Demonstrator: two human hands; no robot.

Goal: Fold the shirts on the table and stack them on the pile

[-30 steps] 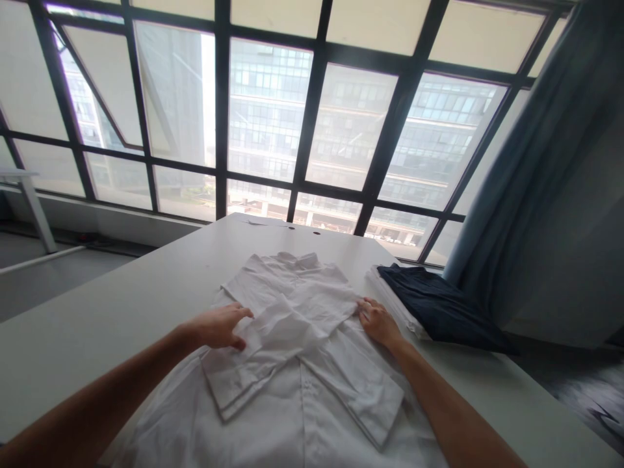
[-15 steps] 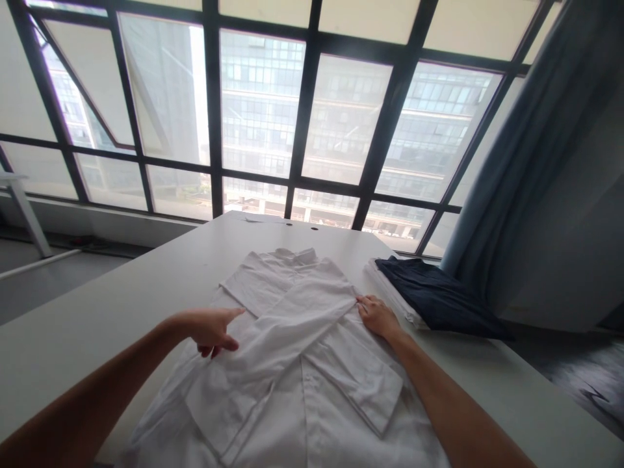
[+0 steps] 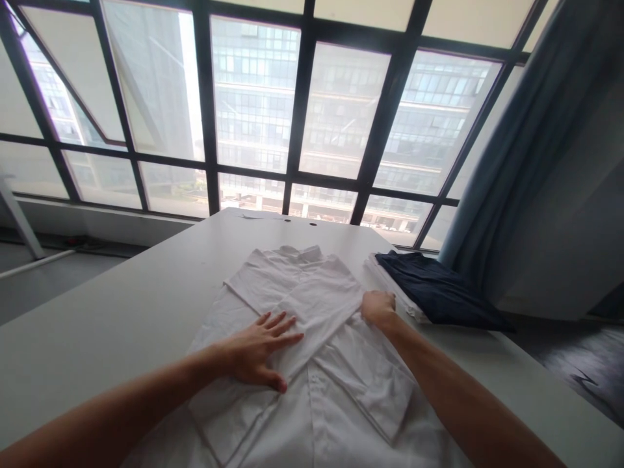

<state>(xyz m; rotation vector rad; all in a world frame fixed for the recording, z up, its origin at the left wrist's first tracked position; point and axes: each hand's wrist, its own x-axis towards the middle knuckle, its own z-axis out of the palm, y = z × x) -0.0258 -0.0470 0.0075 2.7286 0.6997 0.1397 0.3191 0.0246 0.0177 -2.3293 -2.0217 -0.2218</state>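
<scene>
A white long-sleeved shirt (image 3: 316, 292) lies front up, its collar toward the window and both sleeves folded across the chest over the button strip. My left hand (image 3: 263, 354) rests on the crossed sleeves, palm down with its fingers spread. At the shirt's right edge, by the sleeve fold, my right hand (image 3: 379, 307) is closed on the fabric. Its fingertips are mostly hidden from view.
The shirt lies on a white table (image 3: 160, 279). To the right sits a stack of folded clothes, a dark navy garment (image 3: 433, 289) on top of white ones (image 3: 390, 279). A blue curtain (image 3: 507, 175) hangs beyond it, and black-framed windows (image 3: 258, 97) rise behind.
My left hand has moved right and spread its fingers onto the sleeves. The right hand has curled at the shirt's edge. The shirt has shifted slightly right.
</scene>
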